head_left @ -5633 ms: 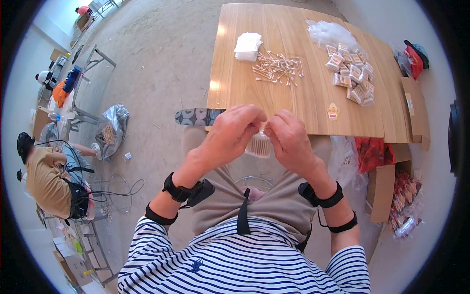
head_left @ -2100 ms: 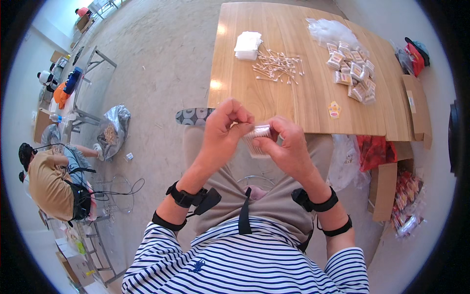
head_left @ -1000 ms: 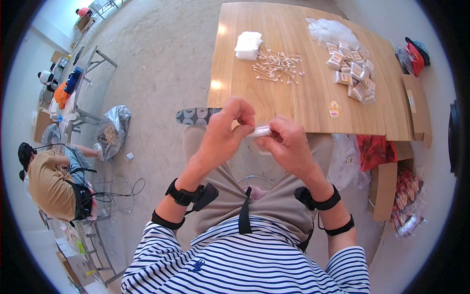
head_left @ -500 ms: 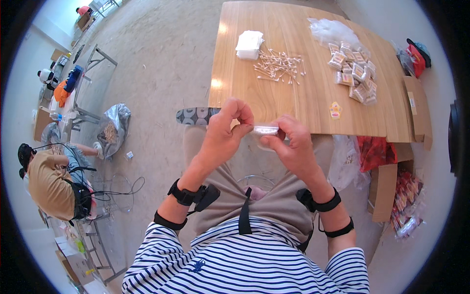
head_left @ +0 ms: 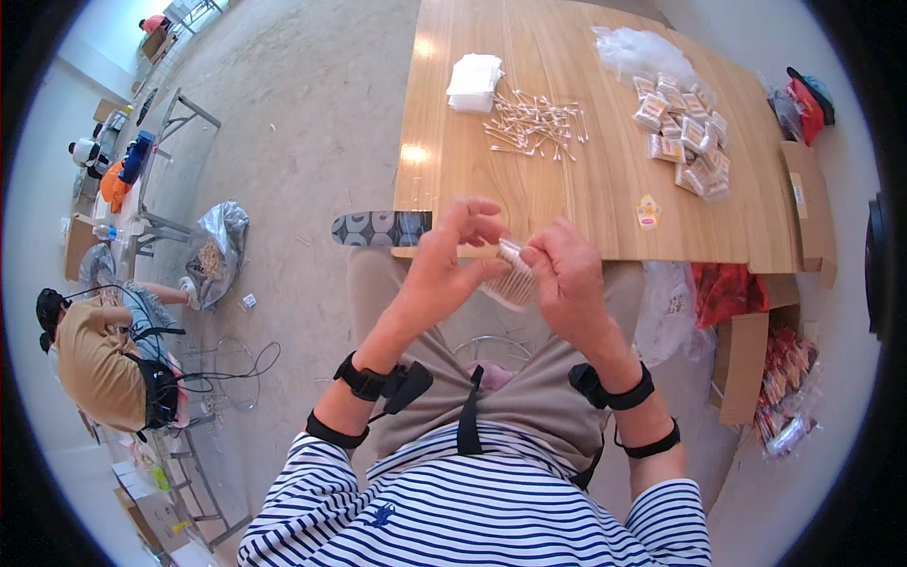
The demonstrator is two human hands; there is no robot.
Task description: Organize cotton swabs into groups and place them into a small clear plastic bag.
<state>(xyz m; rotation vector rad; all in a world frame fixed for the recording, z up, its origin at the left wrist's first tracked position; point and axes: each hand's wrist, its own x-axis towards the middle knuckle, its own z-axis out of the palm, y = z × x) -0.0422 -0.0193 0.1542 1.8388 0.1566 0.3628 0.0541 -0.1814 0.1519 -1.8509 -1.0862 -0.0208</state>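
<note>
A small clear plastic packet of cotton swabs (head_left: 511, 283) hangs tilted between my hands, just off the near table edge. My right hand (head_left: 570, 283) is closed on its upper right part, thumb and fingers pinching the plastic. On the other side my left hand (head_left: 449, 253) has its fingers curved and apart, with the thumb touching or very near the packet's left edge. Loose cotton swabs (head_left: 539, 126) lie heaped on the wooden table (head_left: 510, 194) beyond my hands. A stack of white cards or sheets (head_left: 474, 82) sits left of that heap.
Filled swab packets (head_left: 694, 142) and a pile of clear empty bags (head_left: 642, 59) occupy the table's right side, near a yellow sticker (head_left: 647, 212). Cardboard boxes (head_left: 737, 378) stand below right. At left, a seated co-worker (head_left: 109, 359) is beside a plastic sack (head_left: 219, 250).
The packet has turned from level to tilted, showing more of the swabs inside. My left fingers have spread from their pinch on its edge, while my right hand keeps its hold.
</note>
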